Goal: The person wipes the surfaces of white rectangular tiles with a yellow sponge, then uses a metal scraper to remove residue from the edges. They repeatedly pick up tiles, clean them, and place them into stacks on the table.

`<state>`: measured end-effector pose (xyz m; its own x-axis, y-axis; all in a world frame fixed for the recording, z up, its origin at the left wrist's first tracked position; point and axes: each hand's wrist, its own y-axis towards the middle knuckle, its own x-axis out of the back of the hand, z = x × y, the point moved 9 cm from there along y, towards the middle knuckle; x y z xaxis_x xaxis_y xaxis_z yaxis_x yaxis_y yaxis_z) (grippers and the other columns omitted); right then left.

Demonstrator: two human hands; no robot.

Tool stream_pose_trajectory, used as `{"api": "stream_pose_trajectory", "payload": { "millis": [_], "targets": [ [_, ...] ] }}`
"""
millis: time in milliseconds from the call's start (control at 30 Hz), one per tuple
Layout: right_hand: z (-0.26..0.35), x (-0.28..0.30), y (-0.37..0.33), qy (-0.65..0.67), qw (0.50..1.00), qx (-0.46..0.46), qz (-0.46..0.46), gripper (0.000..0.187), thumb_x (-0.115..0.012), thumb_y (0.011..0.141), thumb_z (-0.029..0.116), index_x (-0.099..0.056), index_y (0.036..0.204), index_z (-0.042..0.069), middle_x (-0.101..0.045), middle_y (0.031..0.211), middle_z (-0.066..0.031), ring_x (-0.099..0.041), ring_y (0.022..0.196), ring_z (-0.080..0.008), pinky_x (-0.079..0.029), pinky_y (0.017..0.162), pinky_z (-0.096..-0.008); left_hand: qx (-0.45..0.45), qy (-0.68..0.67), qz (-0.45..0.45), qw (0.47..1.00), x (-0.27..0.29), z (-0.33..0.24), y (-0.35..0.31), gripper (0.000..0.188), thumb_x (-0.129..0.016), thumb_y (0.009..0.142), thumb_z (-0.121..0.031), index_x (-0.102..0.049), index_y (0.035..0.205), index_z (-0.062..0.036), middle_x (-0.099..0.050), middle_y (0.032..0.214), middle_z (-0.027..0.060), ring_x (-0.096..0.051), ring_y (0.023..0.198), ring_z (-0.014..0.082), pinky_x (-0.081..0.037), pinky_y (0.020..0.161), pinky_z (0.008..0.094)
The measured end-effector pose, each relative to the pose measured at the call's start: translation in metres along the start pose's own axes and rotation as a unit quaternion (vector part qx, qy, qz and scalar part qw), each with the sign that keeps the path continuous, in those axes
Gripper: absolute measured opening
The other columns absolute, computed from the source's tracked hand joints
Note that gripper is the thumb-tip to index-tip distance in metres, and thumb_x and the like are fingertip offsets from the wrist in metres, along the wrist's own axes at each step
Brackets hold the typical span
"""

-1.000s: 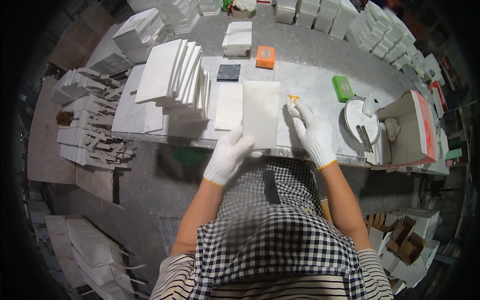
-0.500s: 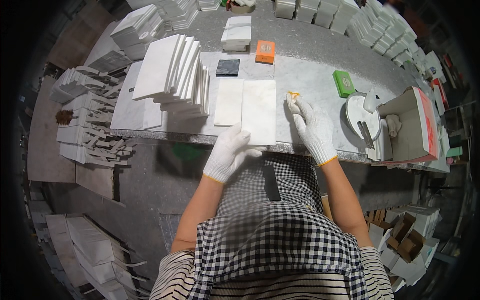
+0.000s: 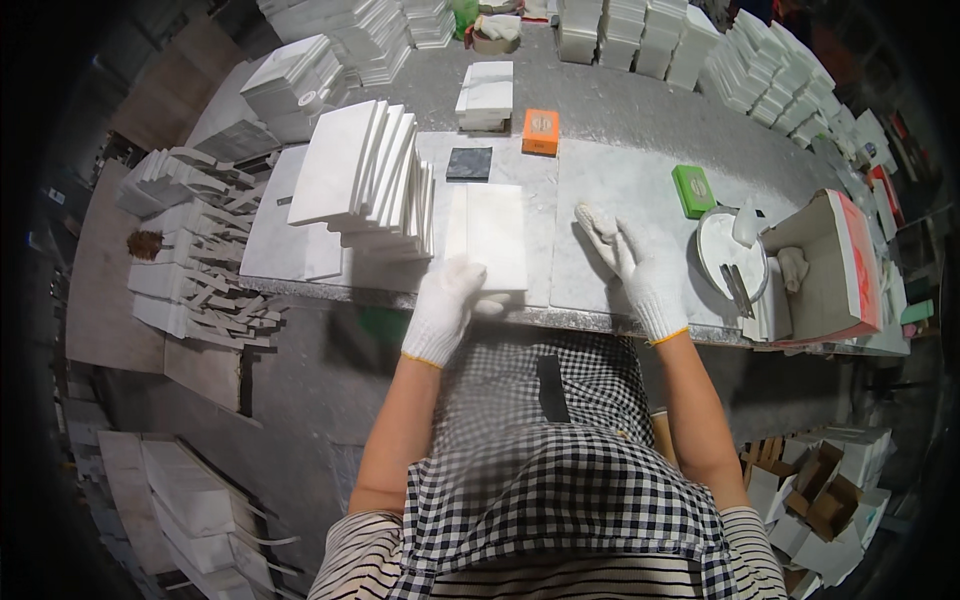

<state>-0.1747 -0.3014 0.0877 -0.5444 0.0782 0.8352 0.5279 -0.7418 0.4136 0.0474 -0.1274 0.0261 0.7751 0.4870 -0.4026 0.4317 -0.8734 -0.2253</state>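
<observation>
Tile (image 3: 499, 232) could chip, I judge, if the left hand (image 3: 447, 304), pinching its near-left corner, slips, while I cannot tell whether the right hand (image 3: 641, 272) holds anything.

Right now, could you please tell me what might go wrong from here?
The white tile in the left hand overlaps another white tile in this view, so their edges might knock and chip. The tall tile stack nearby has tilted upper tiles and could topple if bumped. The bowl standing close to the right hand might get knocked.
</observation>
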Motion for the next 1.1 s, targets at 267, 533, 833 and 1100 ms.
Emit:
{"api": "stream_pose_trajectory", "payload": {
  "millis": [267, 533, 833, 1100],
  "targets": [
    [0.000, 0.000, 0.003, -0.009, 0.997, -0.007, 0.073, 0.047, -0.067, 0.090, 0.040, -0.069, 0.125, 0.010, -0.071, 0.102, -0.0171, -0.067, 0.096, -0.0369, -0.052, 0.084, -0.0457, 0.029, 0.163, -0.076, 0.983, 0.023, -0.004, 0.022, 0.038, -0.058, 0.099, -0.019, -0.060, 0.124, 0.0094, -0.070, 0.102, 0.0192, -0.072, 0.074, 0.0258, -0.057, 0.060, 0.0319],
    [0.001, -0.018, -0.006, 0.066, 0.992, -0.050, 0.100, 0.046, -0.064, 0.090, 0.039, -0.068, 0.127, 0.012, -0.072, 0.105, -0.0202, -0.070, 0.097, -0.0371, -0.054, 0.085, -0.0448, -0.038, 0.735, -0.208, 0.645, 0.013, -0.036, 0.021, 0.043, -0.057, 0.096, -0.044, -0.061, 0.109, -0.0030, -0.071, 0.092, 0.0230, -0.070, 0.086, 0.0416, -0.053, 0.073, 0.0533],
    [-0.036, 0.009, 0.013, 0.060, 0.995, -0.072, -0.014, 0.039, -0.061, 0.093, 0.032, -0.068, 0.123, 0.010, -0.071, 0.112, -0.0157, -0.067, 0.102, -0.0348, -0.053, 0.086, -0.0441, -0.166, 0.774, -0.208, 0.574, -0.043, -0.046, 0.000, 0.058, -0.074, 0.084, -0.048, -0.058, 0.122, -0.0074, -0.061, 0.111, 0.0170, -0.060, 0.103, 0.0353, -0.051, 0.085, 0.0481],
    [-0.056, -0.028, 0.060, -0.066, 0.994, -0.088, 0.020, 0.034, -0.054, 0.093, 0.029, -0.065, 0.122, 0.014, -0.072, 0.105, -0.0183, -0.069, 0.093, -0.0379, -0.053, 0.081, -0.0500, -0.049, 0.788, -0.211, 0.576, -0.032, -0.036, 0.060, 0.079, -0.073, 0.075, -0.053, -0.053, 0.134, -0.0045, -0.060, 0.123, 0.0258, -0.061, 0.112, 0.0393, -0.050, 0.092, 0.0495]
  ]
}}
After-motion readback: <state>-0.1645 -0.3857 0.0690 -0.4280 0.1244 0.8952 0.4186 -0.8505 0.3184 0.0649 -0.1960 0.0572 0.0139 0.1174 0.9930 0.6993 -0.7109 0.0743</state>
